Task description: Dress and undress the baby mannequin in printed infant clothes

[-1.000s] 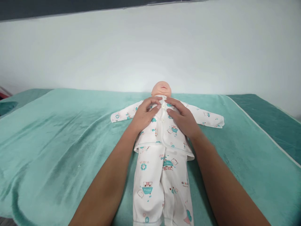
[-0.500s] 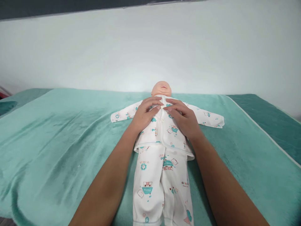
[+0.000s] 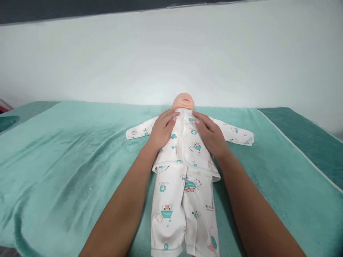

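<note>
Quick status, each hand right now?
Left hand: open, fingers loosely bent over its side of the doll's shirt, no grip visible.
Right hand: open, lying over the other side of the shirt, no grip visible.

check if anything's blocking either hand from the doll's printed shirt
Nothing visible blocks them: the left hand and right hand appear to rest on either side of the upper front of the white printed long-sleeved shirt, its middle strip uncovered between them.

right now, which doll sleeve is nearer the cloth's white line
The sleeve by the right hand, pointing toward the white line; the other sleeve points away.
</note>
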`<state>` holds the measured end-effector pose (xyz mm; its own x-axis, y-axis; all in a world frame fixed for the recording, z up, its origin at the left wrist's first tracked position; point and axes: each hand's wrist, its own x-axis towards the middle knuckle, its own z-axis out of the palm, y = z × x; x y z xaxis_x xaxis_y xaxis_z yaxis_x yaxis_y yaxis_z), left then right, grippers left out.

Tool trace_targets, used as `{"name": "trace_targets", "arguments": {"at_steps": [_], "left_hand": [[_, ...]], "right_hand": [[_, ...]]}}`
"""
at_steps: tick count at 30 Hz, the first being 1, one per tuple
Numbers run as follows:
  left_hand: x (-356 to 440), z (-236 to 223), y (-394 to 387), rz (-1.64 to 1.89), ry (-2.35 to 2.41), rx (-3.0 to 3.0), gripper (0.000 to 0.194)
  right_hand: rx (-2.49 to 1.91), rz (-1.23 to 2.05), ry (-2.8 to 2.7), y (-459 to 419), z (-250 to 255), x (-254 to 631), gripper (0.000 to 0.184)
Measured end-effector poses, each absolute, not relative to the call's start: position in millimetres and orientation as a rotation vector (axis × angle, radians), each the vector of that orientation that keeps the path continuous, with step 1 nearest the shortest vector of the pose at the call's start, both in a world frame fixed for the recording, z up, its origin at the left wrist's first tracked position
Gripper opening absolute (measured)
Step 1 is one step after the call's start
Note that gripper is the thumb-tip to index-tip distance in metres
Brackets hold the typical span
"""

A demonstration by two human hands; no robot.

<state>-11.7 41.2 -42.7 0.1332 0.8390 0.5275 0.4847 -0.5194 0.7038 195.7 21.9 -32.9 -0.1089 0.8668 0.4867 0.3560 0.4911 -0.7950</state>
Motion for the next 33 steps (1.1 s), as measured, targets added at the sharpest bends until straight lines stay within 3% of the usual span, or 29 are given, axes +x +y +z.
{"name": "trace_targets", "arguments": {"at_steps": [6, 11, 17, 22, 27, 33], "left_hand": [[-39, -69, 49, 1.183, 1.756, 2.126, 0.052], [-81, -84, 28, 1.049, 1.973, 2.215, 0.056], [-124, -84, 6, 0.686, 2.385, 1.914, 0.058], [-125, -83, 9, 0.586, 2.436, 1.828, 0.058], [-127, -81, 14, 0.808, 2.480, 1.667, 0.054], [-131, -86, 19, 1.075, 2.393, 1.655, 0.057]], "right_hand": [[-1.330, 0.339, -1.765, 44, -60, 215, 0.056], [-1.587, 0.064, -1.854, 41, -79, 262, 0.054], [-1.929, 0.005, -1.852, 22, -80, 335, 0.050], [-2.151, -0.027, -1.555, 13, -71, 344, 0.052], [-2.033, 0.171, -1.427, 13, -67, 344, 0.034], [-1.776, 0.106, -1.273, 23, -77, 353, 0.012]]}}
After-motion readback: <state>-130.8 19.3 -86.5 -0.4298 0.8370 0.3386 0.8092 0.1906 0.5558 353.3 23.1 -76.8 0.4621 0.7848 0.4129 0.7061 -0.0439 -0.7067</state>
